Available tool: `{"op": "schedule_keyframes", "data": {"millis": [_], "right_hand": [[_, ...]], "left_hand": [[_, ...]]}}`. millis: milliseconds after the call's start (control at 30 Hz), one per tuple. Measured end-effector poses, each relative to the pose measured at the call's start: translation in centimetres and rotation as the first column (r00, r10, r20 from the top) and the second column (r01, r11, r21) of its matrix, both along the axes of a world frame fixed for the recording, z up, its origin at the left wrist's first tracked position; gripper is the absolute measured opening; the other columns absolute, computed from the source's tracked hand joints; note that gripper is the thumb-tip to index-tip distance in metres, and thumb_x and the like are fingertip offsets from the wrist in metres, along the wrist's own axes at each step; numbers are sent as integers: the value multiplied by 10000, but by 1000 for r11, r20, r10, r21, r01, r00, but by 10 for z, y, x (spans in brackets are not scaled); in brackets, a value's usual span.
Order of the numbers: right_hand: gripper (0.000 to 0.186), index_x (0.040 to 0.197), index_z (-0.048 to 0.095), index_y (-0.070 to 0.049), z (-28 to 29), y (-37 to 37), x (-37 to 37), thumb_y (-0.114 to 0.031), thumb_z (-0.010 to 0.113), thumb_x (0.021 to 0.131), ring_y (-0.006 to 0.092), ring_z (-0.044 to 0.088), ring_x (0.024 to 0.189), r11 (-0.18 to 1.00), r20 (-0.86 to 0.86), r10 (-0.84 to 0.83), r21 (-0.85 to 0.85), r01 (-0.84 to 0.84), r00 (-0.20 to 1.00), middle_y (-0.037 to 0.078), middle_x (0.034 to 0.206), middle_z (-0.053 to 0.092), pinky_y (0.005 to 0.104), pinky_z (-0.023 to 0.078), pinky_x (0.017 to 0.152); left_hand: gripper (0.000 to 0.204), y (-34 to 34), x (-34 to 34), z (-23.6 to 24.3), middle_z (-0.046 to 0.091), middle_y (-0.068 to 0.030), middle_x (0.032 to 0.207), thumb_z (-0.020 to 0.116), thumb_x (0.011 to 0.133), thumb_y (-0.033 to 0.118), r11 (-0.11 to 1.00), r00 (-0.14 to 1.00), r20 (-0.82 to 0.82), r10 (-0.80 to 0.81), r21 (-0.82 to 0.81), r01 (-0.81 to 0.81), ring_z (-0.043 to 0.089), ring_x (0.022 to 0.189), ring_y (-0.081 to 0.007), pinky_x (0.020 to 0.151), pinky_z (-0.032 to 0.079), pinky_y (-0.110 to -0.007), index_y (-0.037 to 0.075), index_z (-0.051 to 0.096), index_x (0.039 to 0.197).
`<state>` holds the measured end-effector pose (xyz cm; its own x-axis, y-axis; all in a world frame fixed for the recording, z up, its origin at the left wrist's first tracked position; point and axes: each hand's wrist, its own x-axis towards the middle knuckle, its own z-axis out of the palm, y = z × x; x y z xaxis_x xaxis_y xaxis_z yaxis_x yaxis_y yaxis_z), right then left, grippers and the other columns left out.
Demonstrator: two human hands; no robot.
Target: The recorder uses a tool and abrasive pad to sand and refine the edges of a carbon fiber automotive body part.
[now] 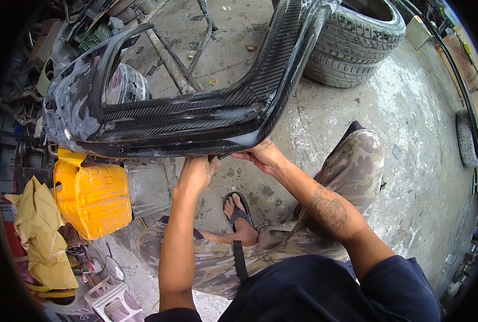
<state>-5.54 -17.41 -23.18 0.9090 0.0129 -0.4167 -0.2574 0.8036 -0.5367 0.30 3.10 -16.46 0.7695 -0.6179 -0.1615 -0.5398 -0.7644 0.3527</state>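
Note:
A large black carbon-fibre car body panel (185, 121) with a glossy weave and whitish patches spans the space in front of me. At its near lower edge, my left hand (198, 170) is closed, with its fingertips tucked under the rim. Just to the right, my right hand (264, 156) reaches beneath the panel's corner, its fingers bent inward toward the left hand. A small dark bit shows between the two hands, too hidden to name. The panel's underside is out of sight.
Stacked tyres (351, 45) stand beyond the panel on the right. A metal stand (169, 61) shows behind it. At left are a yellow plastic part (94, 198), brown paper (40, 231) and a pale plastic stool (113, 300). Another tyre (467, 138) leans at far right.

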Motion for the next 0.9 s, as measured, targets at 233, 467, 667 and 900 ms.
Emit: {"op": "schedule_keyframes", "data": {"millis": [233,467,667,900], "right_hand": [[157,1124,706,30,-8,-2,3,20,618,994,238,744,967,997,-37,-24,-71,21,999,139,1102,745,337,654,842],[166,1163,715,-84,11,8,-1,-114,687,1002,176,712,996,993,23,-15,-115,18,1000,48,1126,742,345,616,863],[255,1240,672,-104,13,7,-2,-213,692,1010,170,699,1012,988,40,11,-156,-5,999,30,1161,729,380,596,892],[327,1240,652,-31,-3,-2,1,-275,628,1022,219,673,1095,955,48,81,-291,-64,996,68,1201,698,425,601,889]], "left_hand": [[447,-3,3,3,624,-293,1332,690,974,220,983,999,-20,43,-177,-46,593,1211,-458,1052,450,-466,-20,607,1342],[450,-5,-1,-20,644,-284,1304,665,987,288,988,998,-63,27,-151,-36,593,1201,-487,1023,463,-501,-12,621,1320],[430,-10,-7,-24,666,-283,1268,622,1016,295,985,994,86,-66,-155,79,611,1209,-460,1025,461,-487,-19,619,1311],[394,11,16,-26,719,-149,890,648,1021,348,969,970,-206,132,-180,-170,692,753,-234,667,547,-359,-21,689,1151]]}}
